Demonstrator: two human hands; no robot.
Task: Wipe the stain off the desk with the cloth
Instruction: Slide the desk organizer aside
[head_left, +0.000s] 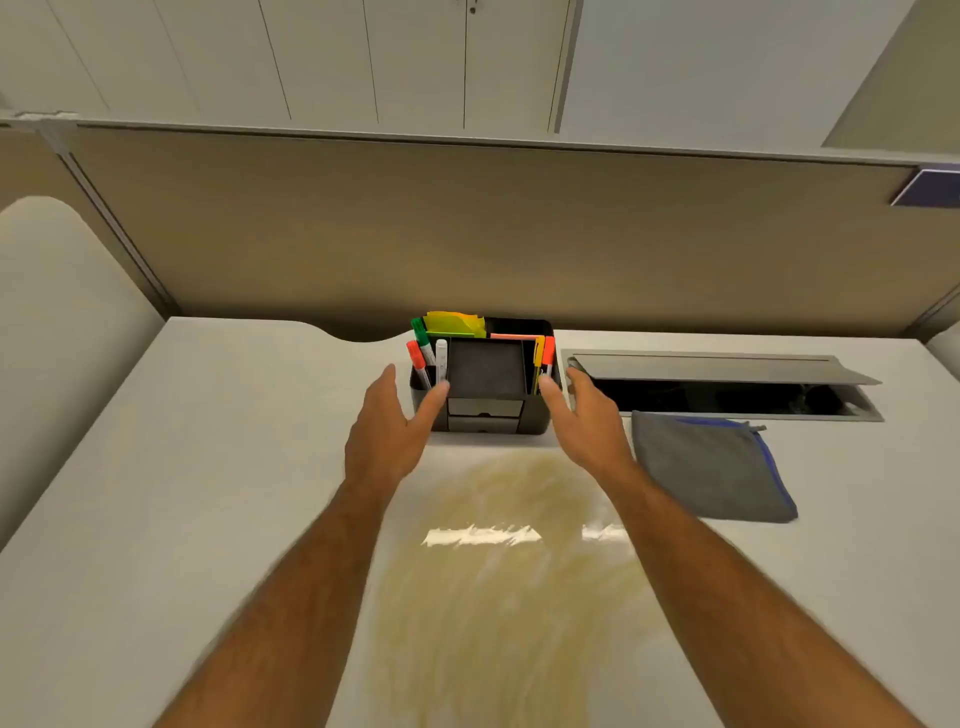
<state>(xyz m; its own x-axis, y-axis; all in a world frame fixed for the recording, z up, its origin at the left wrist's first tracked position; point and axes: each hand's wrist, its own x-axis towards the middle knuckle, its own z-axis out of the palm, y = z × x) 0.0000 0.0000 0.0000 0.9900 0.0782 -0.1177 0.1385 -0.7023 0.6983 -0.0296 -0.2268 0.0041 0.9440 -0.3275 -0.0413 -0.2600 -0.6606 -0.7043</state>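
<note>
I am reaching my left hand (387, 441) and right hand (589, 421), both spread and holding nothing, toward the organizer (485, 382) at frame centre, with the stain (498, 597) below and the cloth (711, 467) lying at right.

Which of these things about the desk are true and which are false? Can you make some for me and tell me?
1. The grey folded cloth with blue edging lies on the white desk, to the right of the right hand. True.
2. The left hand is holding the cloth. False: both hands are open and empty, one at each side of the black plastic desk organiser.
3. The yellowish smeared stain is in front of the organiser, between the forearms. True.
4. The organiser is empty. False: it holds markers with orange and green caps and coloured paper notes.
5. The metal cable hatch in the desk is shut. False: its lid is raised.
</note>
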